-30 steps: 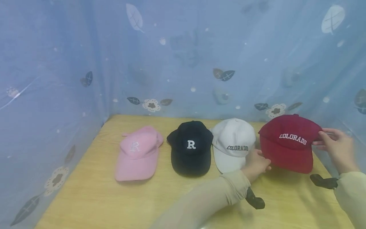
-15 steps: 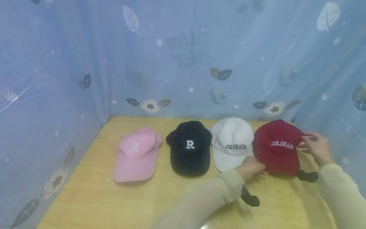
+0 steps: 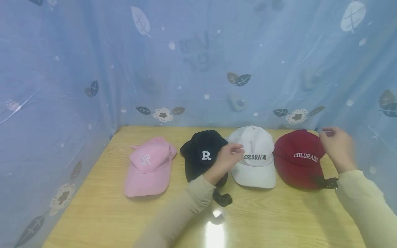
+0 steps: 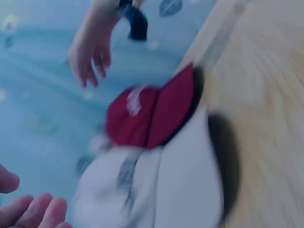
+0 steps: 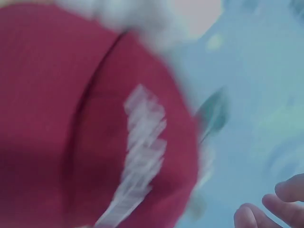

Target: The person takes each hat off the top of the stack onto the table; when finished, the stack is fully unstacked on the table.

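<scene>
A dark red baseball cap lettered COLORADO lies at the right end of a row. My right hand is raised at its right side, fingers loosely bent and holding nothing; the right wrist view shows the fingers apart from the cap. Left of it, a white COLORADO cap sits close beside the red one. My left hand hovers over the black cap with a white R, fingertips in front of the white cap's edge. Its relaxed fingers hold nothing.
A pink cap with a pale letter lies at the left of the row. The caps rest on a yellow wood-grain table. Blue patterned curtain hangs behind and at the sides. Dark camera mounts hang at the wrists.
The red cap has come down and left, beside the white one. Both hands have let go of it. The left hand has moved left, toward the black cap; the right has lifted slightly.
</scene>
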`<action>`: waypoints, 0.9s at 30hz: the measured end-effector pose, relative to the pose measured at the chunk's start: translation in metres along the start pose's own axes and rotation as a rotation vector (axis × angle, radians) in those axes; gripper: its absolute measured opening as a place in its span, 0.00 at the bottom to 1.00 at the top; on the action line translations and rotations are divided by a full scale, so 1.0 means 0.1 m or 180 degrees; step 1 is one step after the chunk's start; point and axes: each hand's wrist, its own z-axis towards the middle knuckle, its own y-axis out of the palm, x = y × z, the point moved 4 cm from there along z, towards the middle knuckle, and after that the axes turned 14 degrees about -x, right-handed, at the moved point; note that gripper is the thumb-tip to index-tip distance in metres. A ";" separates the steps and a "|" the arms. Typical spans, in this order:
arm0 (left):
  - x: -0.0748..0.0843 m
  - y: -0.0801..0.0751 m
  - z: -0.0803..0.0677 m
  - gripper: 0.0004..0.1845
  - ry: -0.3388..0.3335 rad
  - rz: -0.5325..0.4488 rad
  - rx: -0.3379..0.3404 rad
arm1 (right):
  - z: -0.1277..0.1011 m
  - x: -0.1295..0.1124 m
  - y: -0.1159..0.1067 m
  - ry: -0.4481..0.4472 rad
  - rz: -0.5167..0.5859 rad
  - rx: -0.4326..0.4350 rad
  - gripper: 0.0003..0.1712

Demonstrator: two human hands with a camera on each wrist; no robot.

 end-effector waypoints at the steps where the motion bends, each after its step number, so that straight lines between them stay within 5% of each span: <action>1: 0.03 -0.18 -0.14 0.16 0.0083 0.0088 0.0116 | 0.01 -0.13 0.02 -0.0084 -0.0016 0.0028 0.28; 4: 0.05 -0.69 -0.57 0.15 0.0195 0.0095 0.0402 | 0.00 -0.55 0.18 -0.0411 0.0067 0.0052 0.24; 7: -0.03 -1.18 -1.02 0.16 0.0037 0.0157 0.0705 | -0.02 -0.97 0.44 -0.0748 0.0103 0.0101 0.21; 13: -0.43 -1.96 -1.93 0.20 -0.0624 0.0785 0.1397 | -0.02 -1.65 1.07 -0.1269 0.0270 -0.0110 0.16; 16: -0.62 -2.15 -2.42 0.25 -0.1076 0.0904 0.1607 | -0.08 -1.97 1.37 -0.1406 0.0456 -0.0297 0.15; 20: -0.86 -2.25 -2.95 0.32 -0.1666 0.0730 0.1633 | -0.17 -2.32 1.78 -0.1462 0.0737 -0.0526 0.15; 24: -1.03 -2.25 -3.16 0.36 -0.1959 0.0414 0.1583 | -0.23 -2.57 2.19 -0.1462 0.0900 -0.0692 0.14; 27: -1.11 -2.20 -3.18 0.36 -0.2025 0.0515 0.1479 | -0.29 -2.71 2.48 -0.1407 0.0952 -0.0821 0.14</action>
